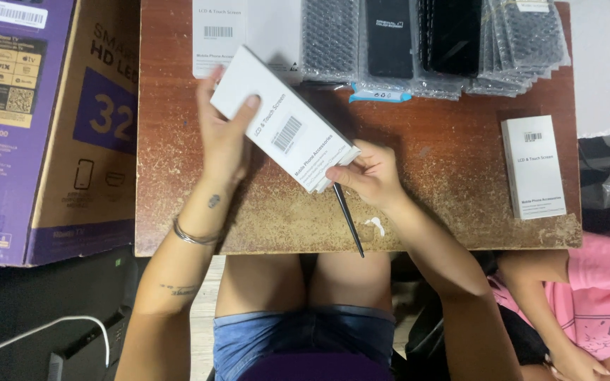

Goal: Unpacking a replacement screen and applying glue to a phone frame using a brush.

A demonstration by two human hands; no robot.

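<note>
Both hands hold one long white cardboard box (284, 120) tilted above the brown, scratched wooden counter (446, 204). Left hand (224, 134) grips its upper end, thumb on top. Right hand (368, 173) pinches the lower end and also holds a thin black pen (347, 219). Another flat white box (533, 166) lies well apart on the right. Shiny bubble-wrap packets (517, 42) sit along the far edge. A big purple cardboard carton (44, 127) stands on the left.
</note>
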